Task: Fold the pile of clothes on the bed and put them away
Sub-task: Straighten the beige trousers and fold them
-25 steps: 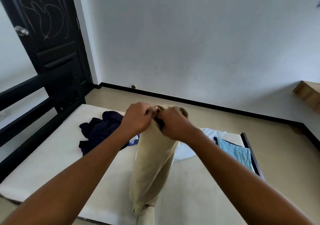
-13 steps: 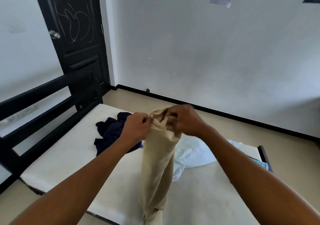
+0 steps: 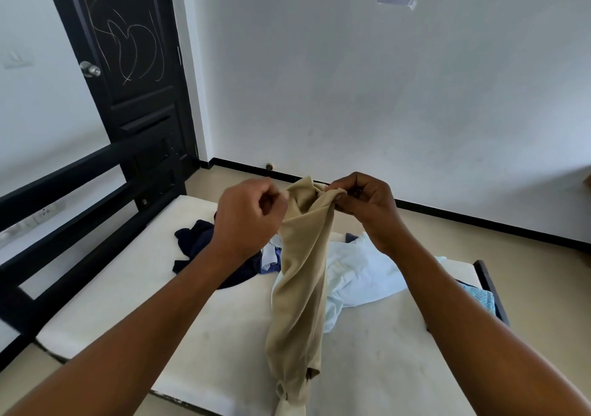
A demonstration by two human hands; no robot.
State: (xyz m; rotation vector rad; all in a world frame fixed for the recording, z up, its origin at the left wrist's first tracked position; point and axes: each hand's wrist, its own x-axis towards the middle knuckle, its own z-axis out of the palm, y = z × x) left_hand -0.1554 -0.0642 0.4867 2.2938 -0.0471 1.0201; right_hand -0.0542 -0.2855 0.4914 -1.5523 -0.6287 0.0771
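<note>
A beige garment (image 3: 302, 275) hangs in the air over the bed's white mattress (image 3: 121, 291). My left hand (image 3: 248, 220) pinches its top edge on the left. My right hand (image 3: 364, 206) grips the bunched top edge on the right. The two hands are a little apart, with cloth stretched between them. The garment's lower end dangles near the bed's front edge. Behind it on the mattress lie a dark navy garment (image 3: 200, 243), a pale blue-white garment (image 3: 358, 278) and a small white and blue piece (image 3: 271, 255).
A teal patterned cloth (image 3: 481, 297) lies at the bed's right edge by the black frame (image 3: 489, 284). A black headboard rail (image 3: 73, 198) runs along the left. A black door (image 3: 128, 63) stands behind it. Beige floor lies beyond the bed.
My hands have drawn apart along the beige garment's top edge, opening it a little. The view has swung left, bringing more of the door into sight.
</note>
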